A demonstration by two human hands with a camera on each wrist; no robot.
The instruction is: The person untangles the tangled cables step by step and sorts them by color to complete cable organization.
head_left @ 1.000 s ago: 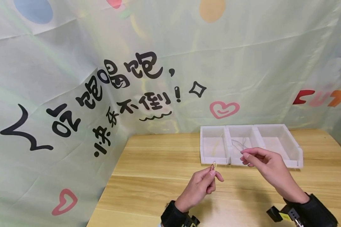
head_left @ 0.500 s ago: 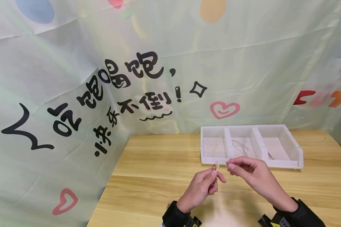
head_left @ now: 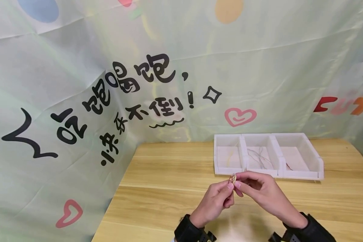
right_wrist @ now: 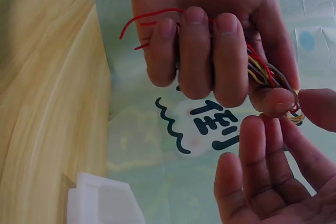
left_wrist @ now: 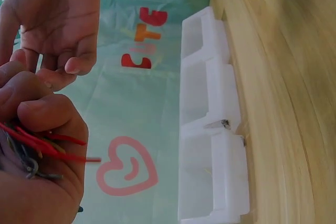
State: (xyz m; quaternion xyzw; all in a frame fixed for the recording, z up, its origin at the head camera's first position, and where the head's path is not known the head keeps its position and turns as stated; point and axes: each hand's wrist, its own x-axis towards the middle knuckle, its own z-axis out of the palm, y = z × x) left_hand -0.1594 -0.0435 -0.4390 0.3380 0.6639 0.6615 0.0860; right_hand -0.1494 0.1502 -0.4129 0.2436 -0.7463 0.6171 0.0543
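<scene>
At the lower centre of the frame we see two hands meeting above a wooden desk (head_left: 169, 171). The left hand (head_left: 213, 203) curls around a bundle of red, yellow and grey wires (right_wrist: 270, 76); the right hand (head_left: 266, 195) pinches its looped end between thumb and forefinger. Just behind, right of centre, sits a white three-part tray (head_left: 302, 174): a yellow wire (head_left: 230, 158) in the left compartment, grey wires (head_left: 260, 158) in the middle, a red wire (head_left: 288, 166) in the right. The right hand hides part of the tray's front edge. A pale curtain (head_left: 275, 74) with black lettering fills the background. Compared with one second ago, the right hand has left the middle compartment, uncovering the red wire, and joined the left.
</scene>
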